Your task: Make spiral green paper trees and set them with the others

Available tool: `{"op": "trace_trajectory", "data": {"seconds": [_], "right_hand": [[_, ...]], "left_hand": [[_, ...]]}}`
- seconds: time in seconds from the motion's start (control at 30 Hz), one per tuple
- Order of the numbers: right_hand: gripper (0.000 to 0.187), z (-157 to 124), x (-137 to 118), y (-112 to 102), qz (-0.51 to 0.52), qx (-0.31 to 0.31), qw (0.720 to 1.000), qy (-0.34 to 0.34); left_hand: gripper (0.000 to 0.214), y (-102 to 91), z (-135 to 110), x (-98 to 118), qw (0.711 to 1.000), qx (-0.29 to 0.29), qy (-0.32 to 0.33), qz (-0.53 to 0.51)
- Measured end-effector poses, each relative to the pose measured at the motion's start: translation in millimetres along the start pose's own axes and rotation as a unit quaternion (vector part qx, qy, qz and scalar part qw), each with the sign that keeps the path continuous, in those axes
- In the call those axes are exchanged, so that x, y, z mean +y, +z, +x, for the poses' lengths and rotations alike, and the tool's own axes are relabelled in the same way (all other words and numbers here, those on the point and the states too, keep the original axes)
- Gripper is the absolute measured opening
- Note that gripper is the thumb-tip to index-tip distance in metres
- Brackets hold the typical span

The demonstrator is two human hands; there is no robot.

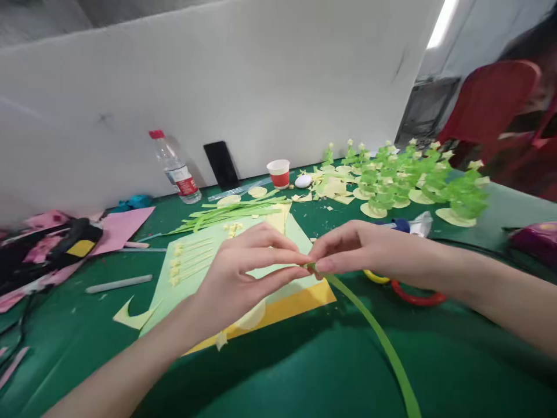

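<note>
My left hand (248, 267) and my right hand (361, 249) meet over the middle of the green table, fingertips pinched together on the upper end of a long green paper strip (383, 342). The strip trails down to the lower right from the pinch. Under my left hand lies a light green sheet (191, 273) on top of a yellow sheet (300, 299), with small yellow paper flowers on thin stems laid out on it. A loose bundle of green strips (230, 212) lies behind the sheets.
Several finished green paper trees (418, 180) stand at the back right. A water bottle (176, 168), black phone (221, 165), red-and-white cup (279, 173), glue gun (73, 241), glue stick (118, 283), pink paper (124, 223) and scissors handles (409, 293) lie around. A red chair (487, 104) stands at right.
</note>
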State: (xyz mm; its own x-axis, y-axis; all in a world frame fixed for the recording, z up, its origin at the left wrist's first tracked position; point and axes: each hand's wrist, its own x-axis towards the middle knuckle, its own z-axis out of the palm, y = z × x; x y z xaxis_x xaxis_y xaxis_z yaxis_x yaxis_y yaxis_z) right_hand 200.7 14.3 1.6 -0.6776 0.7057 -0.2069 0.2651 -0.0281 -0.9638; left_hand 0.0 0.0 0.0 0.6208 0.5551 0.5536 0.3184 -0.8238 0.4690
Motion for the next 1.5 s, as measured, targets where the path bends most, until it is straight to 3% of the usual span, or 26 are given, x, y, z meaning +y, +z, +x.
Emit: {"op": "trace_trajectory", "data": {"seconds": [0.3, 0.7, 1.07, 1.23, 1.5], "right_hand": [[0.012, 0.6, 1.7, 5.8, 0.033, -0.011, 0.999, 0.008], [0.011, 2.0, 1.1, 3.8, 0.011, -0.002, 1.0, 0.0], [0.018, 4.9, 4.3, 5.3, 0.018, 0.098, 0.994, -0.034], [0.027, 4.0, 4.0, 6.0, -0.026, 0.098, 0.994, -0.045], [0.02, 5.1, 5.4, 2.8, 0.002, 0.088, 0.992, -0.088]], "left_hand": [[0.011, 2.0, 1.2, 3.8, 0.999, 0.038, 0.003, 0.03], [0.012, -0.2, 2.3, 5.0, 0.999, 0.033, 0.0, 0.04], [0.01, -0.1, 2.9, 5.1, 0.998, 0.043, -0.045, 0.022], [0.009, 0.8, 3.8, 6.0, 0.998, 0.031, -0.057, 0.018], [0.009, 0.5, 2.7, 5.2, 0.997, 0.017, -0.072, 0.022]]}}
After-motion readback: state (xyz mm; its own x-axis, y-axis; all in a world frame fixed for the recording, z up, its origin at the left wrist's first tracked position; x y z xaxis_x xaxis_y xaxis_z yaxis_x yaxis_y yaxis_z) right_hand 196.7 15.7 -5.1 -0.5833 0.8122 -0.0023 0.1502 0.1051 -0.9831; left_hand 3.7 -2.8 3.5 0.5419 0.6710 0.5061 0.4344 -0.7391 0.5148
